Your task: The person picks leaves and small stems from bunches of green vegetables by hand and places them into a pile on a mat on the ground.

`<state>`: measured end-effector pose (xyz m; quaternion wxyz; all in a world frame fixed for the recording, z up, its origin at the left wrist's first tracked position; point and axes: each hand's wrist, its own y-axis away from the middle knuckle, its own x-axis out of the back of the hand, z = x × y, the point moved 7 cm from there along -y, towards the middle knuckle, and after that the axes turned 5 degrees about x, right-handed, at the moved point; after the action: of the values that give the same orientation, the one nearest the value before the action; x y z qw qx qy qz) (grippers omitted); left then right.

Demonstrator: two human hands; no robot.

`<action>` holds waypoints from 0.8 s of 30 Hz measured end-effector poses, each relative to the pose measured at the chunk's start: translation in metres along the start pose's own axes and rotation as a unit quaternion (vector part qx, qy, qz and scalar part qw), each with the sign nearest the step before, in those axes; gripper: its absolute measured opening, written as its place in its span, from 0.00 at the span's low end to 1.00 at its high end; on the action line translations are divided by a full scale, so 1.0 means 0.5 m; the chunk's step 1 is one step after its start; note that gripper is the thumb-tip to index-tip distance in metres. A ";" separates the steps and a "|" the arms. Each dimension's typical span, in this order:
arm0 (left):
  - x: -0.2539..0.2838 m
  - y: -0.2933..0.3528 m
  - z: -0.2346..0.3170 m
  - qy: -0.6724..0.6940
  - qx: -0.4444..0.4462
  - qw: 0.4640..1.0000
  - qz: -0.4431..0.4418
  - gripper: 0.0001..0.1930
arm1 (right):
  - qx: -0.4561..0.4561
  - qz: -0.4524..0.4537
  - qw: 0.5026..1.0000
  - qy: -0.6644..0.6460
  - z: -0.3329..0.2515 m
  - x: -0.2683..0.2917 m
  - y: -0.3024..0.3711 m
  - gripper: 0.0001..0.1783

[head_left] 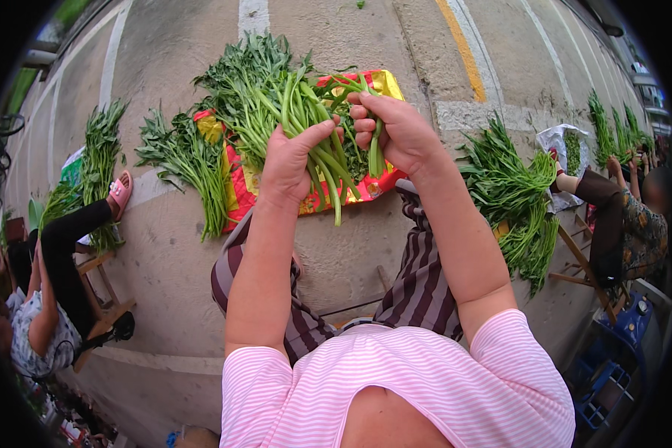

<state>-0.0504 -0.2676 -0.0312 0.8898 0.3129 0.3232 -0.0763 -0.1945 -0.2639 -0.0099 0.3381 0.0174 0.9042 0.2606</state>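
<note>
My left hand [294, 158] is closed round a thick bunch of water spinach [334, 176], its pale green stem ends pointing down toward me. To its right, my right hand [393, 128] grips a smaller bundle of green stalks [375, 155] between thumb and bent fingers. The two hands are a short way apart, above a red and yellow plastic sheet [240, 196] on the ground. A large leafy heap of water spinach [250, 84] lies on and beyond the sheet. Another pile of water spinach [210, 187] spreads at the sheet's left edge. My fingertips on the left are partly hidden by stems.
At right, a big pile of greens [511, 190] lies on the concrete beside a white bag [567, 149]. People sit on wooden stools [104, 317] at both sides, with more greens [101, 153] near the left one. A blue vehicle [621, 336] stands at lower right.
</note>
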 end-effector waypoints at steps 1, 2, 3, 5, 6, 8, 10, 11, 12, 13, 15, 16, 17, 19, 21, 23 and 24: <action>0.001 0.001 -0.003 -0.005 0.000 1.000 0.000 0.18 | 0.010 0.012 0.999 0.030 0.000 -0.002 0.001 0.12; 0.000 0.003 -0.005 -0.010 -0.003 1.000 0.002 0.19 | 0.021 0.025 0.998 0.062 -0.002 -0.005 0.006 0.12; -0.002 0.004 -0.007 -0.017 -0.002 1.000 0.006 0.19 | 0.031 0.039 0.994 0.093 -0.004 -0.005 0.009 0.11; -0.007 0.006 -0.009 -0.030 -0.001 0.999 0.017 0.18 | 0.031 0.025 0.990 0.133 0.007 -0.004 0.004 0.08; -0.009 0.001 -0.012 -0.029 0.000 1.000 0.005 0.19 | 0.031 0.016 0.986 0.161 0.013 -0.007 0.005 0.08; -0.011 0.004 -0.009 -0.055 -0.011 0.998 0.004 0.19 | 0.041 0.015 0.967 0.249 0.020 -0.011 0.002 0.11; -0.019 0.010 -0.004 -0.064 -0.017 0.998 0.003 0.20 | 0.079 0.022 0.941 0.329 0.009 -0.018 0.007 0.14; -0.019 0.011 -0.004 -0.069 -0.018 0.997 -0.002 0.20 | 0.099 0.026 0.924 0.368 0.002 -0.021 0.011 0.16; -0.019 0.010 -0.003 -0.074 -0.019 0.997 -0.006 0.20 | 0.096 0.038 0.925 0.366 0.001 -0.015 0.011 0.20; -0.019 0.011 -0.003 -0.080 -0.019 0.997 -0.010 0.20 | 0.096 0.034 0.925 0.367 -0.001 -0.018 0.013 0.20; -0.016 0.013 -0.003 -0.085 -0.023 0.996 -0.009 0.20 | 0.096 0.025 0.924 0.368 -0.008 -0.026 0.018 0.19; -0.014 0.014 -0.003 -0.087 -0.024 0.996 -0.009 0.20 | 0.105 0.022 0.926 0.363 -0.007 -0.020 0.012 0.18; -0.014 0.013 -0.003 -0.095 -0.018 0.995 -0.009 0.20 | 0.114 0.020 0.926 0.359 -0.007 -0.016 0.003 0.17; -0.015 0.011 -0.002 -0.109 -0.005 0.994 -0.009 0.19 | 0.129 0.036 0.915 0.380 -0.018 0.000 0.002 0.16; -0.005 0.009 0.002 -0.104 0.011 0.995 0.001 0.18 | 0.138 0.068 0.889 0.430 -0.057 -0.016 0.024 0.18; 0.007 0.009 0.005 -0.097 0.025 0.995 0.020 0.17 | 0.147 0.089 0.914 0.368 -0.068 0.014 0.010 0.16; 0.016 0.009 0.006 -0.092 0.031 0.995 0.035 0.16 | 0.136 0.108 0.912 0.371 -0.086 0.019 0.014 0.15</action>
<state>-0.0407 -0.2652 -0.0320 0.9079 0.3432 0.2260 -0.0834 -0.2296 -0.2754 0.0148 -0.0572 0.0625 0.9839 0.1576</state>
